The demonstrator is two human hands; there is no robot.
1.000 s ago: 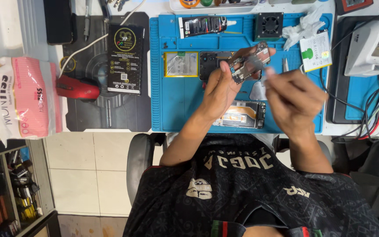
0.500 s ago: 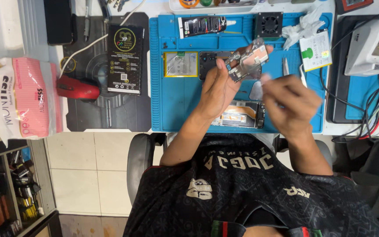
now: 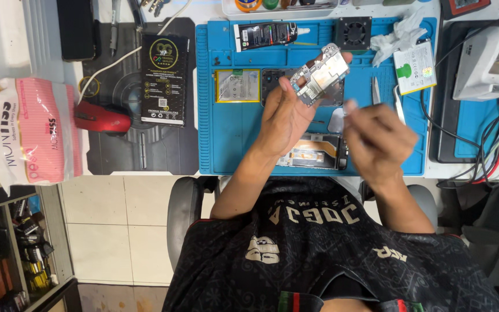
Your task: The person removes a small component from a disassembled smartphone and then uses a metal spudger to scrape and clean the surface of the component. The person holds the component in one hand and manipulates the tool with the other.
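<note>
The circuit board (image 3: 320, 74), a silvery metal-shielded piece, is held up above the blue mat (image 3: 232, 144) in the left hand (image 3: 287, 115), whose grip is closed on it: the thumb presses one long edge and the fingertips reach round the far end, so the board sits tilted between them. Just to the right of that grip, and a little lower, the right hand (image 3: 379, 141) is blurred; its fingers are curled nearly shut, and something small and pale shows at their tips, though what it is cannot be told. The two hands are near each other but apart. Directly below the left grip an opened phone body (image 3: 313, 151) lies flat on the mat, partly hidden by the wrist. Left of the grip a yellow-edged flat part (image 3: 237, 85) rests on the mat, and beyond the board a black tube (image 3: 270, 34) lies across the mat's far edge, with a small black fan (image 3: 353, 32) beside it. Right of the board lie tweezers (image 3: 376, 91), a crumpled white tissue (image 3: 401, 36) and a white battery (image 3: 414, 67). Farther left, off the mat, a black box (image 3: 164, 80) and a red mouse (image 3: 103, 119) sit on the surface, with a pink-and-white bag (image 3: 27, 132) at its left end.
</note>
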